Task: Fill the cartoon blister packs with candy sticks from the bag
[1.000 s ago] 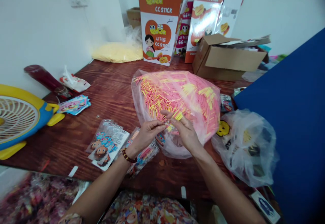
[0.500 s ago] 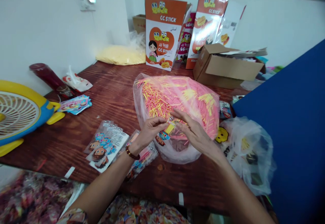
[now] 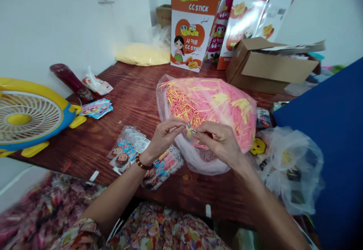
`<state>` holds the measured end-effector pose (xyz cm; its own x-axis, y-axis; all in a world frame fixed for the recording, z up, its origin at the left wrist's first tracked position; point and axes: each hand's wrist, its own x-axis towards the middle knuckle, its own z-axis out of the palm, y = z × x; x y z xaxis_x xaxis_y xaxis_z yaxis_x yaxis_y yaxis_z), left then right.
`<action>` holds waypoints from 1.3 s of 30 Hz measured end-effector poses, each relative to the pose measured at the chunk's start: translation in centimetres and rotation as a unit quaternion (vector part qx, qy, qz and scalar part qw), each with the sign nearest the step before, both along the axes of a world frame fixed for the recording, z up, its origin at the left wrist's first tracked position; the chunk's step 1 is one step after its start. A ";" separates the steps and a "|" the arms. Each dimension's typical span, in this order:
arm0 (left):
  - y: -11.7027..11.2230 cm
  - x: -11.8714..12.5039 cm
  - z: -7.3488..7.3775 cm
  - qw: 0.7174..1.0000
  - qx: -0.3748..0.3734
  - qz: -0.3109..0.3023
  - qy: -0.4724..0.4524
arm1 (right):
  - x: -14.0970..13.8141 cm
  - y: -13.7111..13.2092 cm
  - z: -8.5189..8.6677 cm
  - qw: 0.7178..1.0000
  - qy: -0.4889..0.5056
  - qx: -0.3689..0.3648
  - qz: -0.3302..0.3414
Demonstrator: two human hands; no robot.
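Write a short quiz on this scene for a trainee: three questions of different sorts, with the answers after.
1. True or false: the left grip and the right grip meet at a small clear packet.

2. Multiple choice: what colours are the sticks in the big clear bag?
A. Blue and green
B. Pink and yellow
C. White and black

3. Fill in: the fan stands toward the person's ____ side.

Key: 1. True. 2. B. 3. Left.
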<state>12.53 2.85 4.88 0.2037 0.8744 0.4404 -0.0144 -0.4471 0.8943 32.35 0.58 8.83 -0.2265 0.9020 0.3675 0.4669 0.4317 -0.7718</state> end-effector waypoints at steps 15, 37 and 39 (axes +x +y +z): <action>-2.1 -8.2 -6.5 0.923 -0.160 0.020 0.350 | -6.2 -1.6 -10.0 0.923 -0.067 -0.377 0.025; -3.4 -15.6 -10.2 0.717 -0.186 0.317 0.593 | 11.8 2.8 -11.1 0.807 -0.572 -0.145 0.015; -3.2 -16.0 -10.4 0.723 -0.199 0.311 0.584 | 11.7 2.9 -11.4 0.803 -0.580 -0.136 0.012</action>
<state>-3.45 -0.35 -5.55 -0.2534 0.9670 -0.0258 0.9478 0.2535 0.1933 44.02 3.51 -2.57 -0.2925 0.9037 -0.3128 0.9341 0.3400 0.1088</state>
